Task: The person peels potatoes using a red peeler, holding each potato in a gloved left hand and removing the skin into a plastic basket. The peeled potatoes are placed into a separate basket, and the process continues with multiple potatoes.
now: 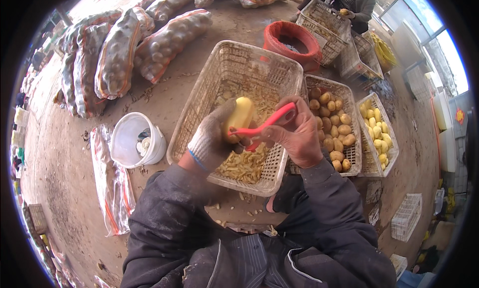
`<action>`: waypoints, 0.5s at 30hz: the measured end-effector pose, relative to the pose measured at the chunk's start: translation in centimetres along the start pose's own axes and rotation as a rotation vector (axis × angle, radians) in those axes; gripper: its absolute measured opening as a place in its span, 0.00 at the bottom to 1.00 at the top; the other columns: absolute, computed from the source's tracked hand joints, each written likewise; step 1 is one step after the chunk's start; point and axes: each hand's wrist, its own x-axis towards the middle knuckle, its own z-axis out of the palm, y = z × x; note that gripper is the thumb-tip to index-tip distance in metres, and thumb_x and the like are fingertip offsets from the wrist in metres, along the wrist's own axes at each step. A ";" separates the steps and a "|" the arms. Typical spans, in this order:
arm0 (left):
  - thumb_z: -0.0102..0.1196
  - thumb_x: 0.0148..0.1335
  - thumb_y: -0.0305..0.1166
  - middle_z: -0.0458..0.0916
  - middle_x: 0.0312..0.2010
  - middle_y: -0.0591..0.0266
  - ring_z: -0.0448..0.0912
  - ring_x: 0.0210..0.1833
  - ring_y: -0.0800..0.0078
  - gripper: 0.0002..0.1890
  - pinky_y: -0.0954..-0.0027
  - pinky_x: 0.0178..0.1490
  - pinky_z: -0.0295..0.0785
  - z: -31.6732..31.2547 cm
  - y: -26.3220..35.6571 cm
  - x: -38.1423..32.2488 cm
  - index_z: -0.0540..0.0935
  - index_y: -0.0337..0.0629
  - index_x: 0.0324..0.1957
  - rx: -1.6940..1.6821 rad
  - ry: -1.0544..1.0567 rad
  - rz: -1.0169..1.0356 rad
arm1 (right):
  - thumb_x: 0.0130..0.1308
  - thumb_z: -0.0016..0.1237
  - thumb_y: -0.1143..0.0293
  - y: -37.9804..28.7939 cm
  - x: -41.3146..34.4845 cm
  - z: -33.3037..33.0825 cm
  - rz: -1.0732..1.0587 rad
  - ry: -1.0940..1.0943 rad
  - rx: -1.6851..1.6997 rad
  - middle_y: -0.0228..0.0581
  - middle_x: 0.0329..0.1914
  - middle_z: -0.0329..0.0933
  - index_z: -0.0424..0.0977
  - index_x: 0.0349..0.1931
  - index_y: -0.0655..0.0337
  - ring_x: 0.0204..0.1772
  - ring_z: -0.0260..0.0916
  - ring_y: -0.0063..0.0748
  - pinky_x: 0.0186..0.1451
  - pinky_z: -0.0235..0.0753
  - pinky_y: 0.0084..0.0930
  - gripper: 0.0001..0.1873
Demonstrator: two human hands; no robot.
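My left hand (211,132), in a dirty white knitted glove, grips a mostly peeled yellow potato (241,114). A red vegetable peeler (267,124) is held in my bare right hand (301,136), its head against the near end of the potato, where a brown patch shows. Both hands are above a large off-white plastic crate (183,119) with potato peelings (245,164) on its bottom. To the right, unpeeled potatoes (335,130) lie in a second crate (357,153). Peeled potatoes (377,129) fill part of a narrower crate (393,153) beyond it.
On the left are a white bucket (119,138) holding small objects, a flattened plastic sack (108,183) and several full sacks (116,59). A red tub (273,37) stands behind the large crate. At the upper right, a person (355,7) holds a potato beside stacked crates (325,29).
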 end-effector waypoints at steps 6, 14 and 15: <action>0.53 0.80 0.53 0.88 0.44 0.53 0.82 0.32 0.69 0.26 0.71 0.30 0.75 0.7 -0.7 -0.4 0.80 0.42 0.64 0.079 0.194 0.012 | 0.68 0.74 0.71 0.0 1.3 -2.5 0.065 0.060 0.110 0.34 0.38 0.83 0.70 0.56 0.62 0.38 0.82 0.23 0.37 0.83 0.25 0.26; 0.50 0.79 0.62 0.88 0.47 0.39 0.82 0.27 0.63 0.34 0.70 0.27 0.73 -0.4 -1.0 0.4 0.79 0.39 0.64 0.025 -0.031 0.052 | 0.69 0.72 0.71 -0.2 3.1 -7.8 -0.034 0.456 -0.163 0.34 0.38 0.83 0.71 0.50 0.62 0.34 0.83 0.21 0.33 0.84 0.18 0.20; 0.49 0.79 0.62 0.88 0.48 0.39 0.83 0.28 0.63 0.34 0.70 0.26 0.73 -0.3 -1.0 0.5 0.79 0.40 0.64 -0.021 -0.060 0.047 | 0.69 0.72 0.73 -0.6 3.0 -7.4 -0.046 0.408 -0.123 0.35 0.39 0.83 0.71 0.52 0.62 0.35 0.84 0.22 0.33 0.85 0.19 0.21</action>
